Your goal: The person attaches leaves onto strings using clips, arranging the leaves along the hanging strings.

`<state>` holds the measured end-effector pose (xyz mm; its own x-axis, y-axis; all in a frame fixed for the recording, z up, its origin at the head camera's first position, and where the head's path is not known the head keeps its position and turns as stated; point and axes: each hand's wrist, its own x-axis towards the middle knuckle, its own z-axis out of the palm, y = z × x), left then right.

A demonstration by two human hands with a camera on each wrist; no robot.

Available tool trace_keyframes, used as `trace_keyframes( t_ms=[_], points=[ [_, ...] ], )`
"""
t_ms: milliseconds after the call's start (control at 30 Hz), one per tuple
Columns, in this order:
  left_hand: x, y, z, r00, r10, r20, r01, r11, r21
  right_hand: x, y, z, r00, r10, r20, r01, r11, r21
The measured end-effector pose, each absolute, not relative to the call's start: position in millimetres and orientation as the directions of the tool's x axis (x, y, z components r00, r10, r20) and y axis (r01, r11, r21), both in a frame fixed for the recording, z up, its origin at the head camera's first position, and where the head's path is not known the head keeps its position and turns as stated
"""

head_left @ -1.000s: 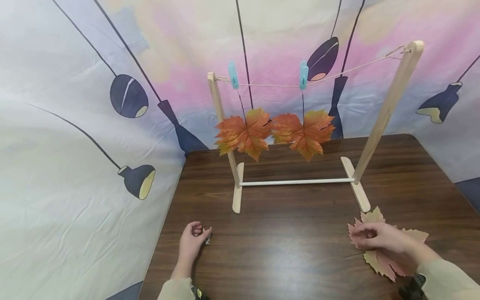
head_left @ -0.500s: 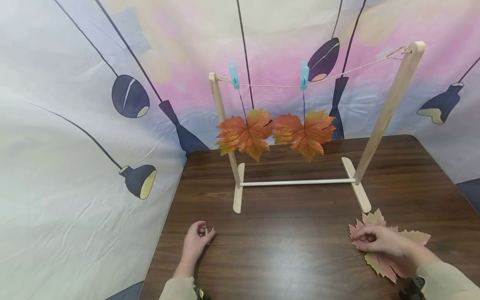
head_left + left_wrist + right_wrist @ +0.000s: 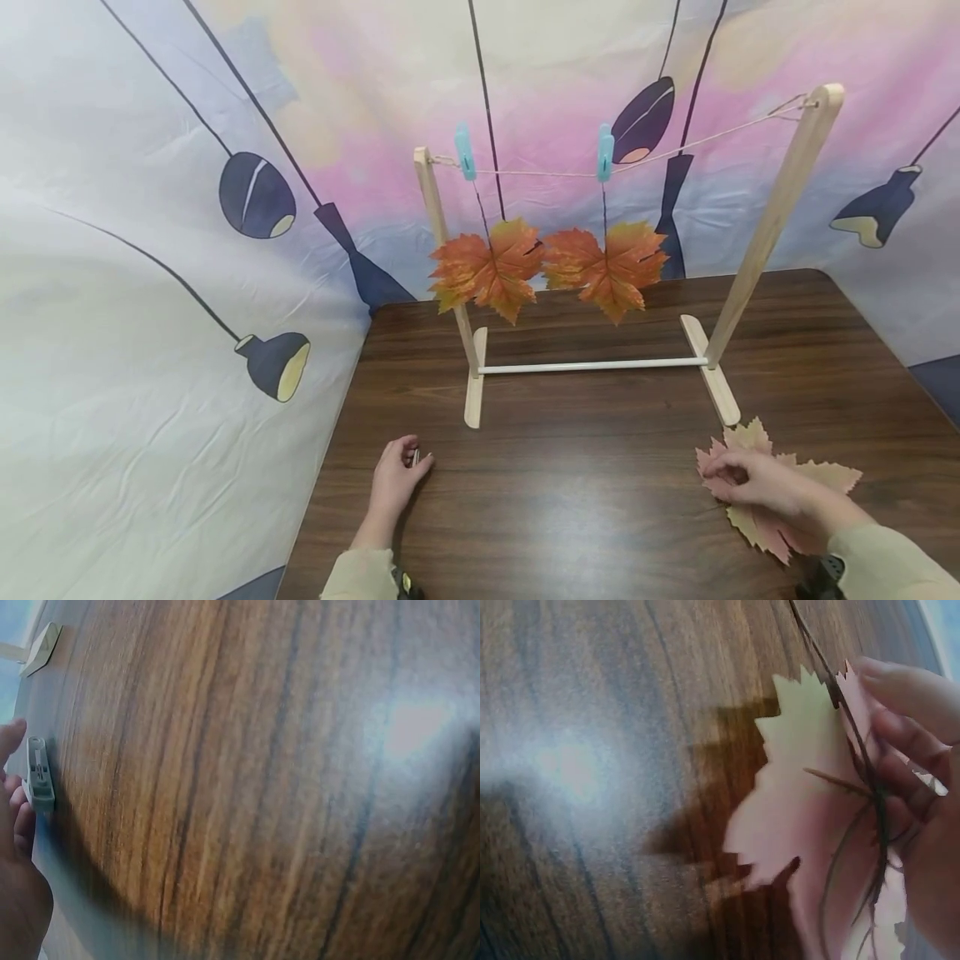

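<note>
In the head view, my left hand (image 3: 397, 479) is at the table's left side with fingers curled around a small pale clothespin (image 3: 416, 457). The left wrist view shows that clothespin (image 3: 40, 774) standing against the fingertips, partly beyond the hand. On the right, my right hand (image 3: 765, 481) pinches a pink and yellow-green artificial leaf (image 3: 828, 475), covering its middle. In the right wrist view, the leaf (image 3: 802, 772) shows a brown stem and veins, and casts a shadow on the table. Thumb and fingers meet near one pointed lobe.
A wooden rack (image 3: 772, 225) with a white crossbar (image 3: 592, 366) stands behind my hands. Two light-blue clothespins (image 3: 605, 152) hold orange leaves (image 3: 491, 271) on its string (image 3: 712, 137). Dark wood table (image 3: 585, 467); a printed cloth (image 3: 150, 208) hangs behind it.
The clothespin, at first visible beside the left thumb, is now mostly inside the left hand, which has shifted slightly right and forward. The right hand and its leaf have barely moved.
</note>
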<state>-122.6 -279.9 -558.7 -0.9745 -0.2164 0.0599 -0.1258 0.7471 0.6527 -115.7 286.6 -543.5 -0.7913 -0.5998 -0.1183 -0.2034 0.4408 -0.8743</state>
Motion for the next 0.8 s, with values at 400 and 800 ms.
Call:
trace_keyframes(
  t_ms=[400, 800],
  points=[
    [-121.6, -282.4, -564.9, -0.983, -0.164, 0.087, -0.077, 0.786, 0.614, -111.5, 290.0, -550.2, -0.711, -0.688, 0.143, -0.541, 0.406, -0.737],
    [-127.3, -281.0, -553.0, -0.966, -0.258, 0.017, -0.154, 0.627, 0.763, -107.2, 282.9, -555.5, -0.679, -0.702, 0.213, -0.625, 0.402, -0.669]
  ],
)
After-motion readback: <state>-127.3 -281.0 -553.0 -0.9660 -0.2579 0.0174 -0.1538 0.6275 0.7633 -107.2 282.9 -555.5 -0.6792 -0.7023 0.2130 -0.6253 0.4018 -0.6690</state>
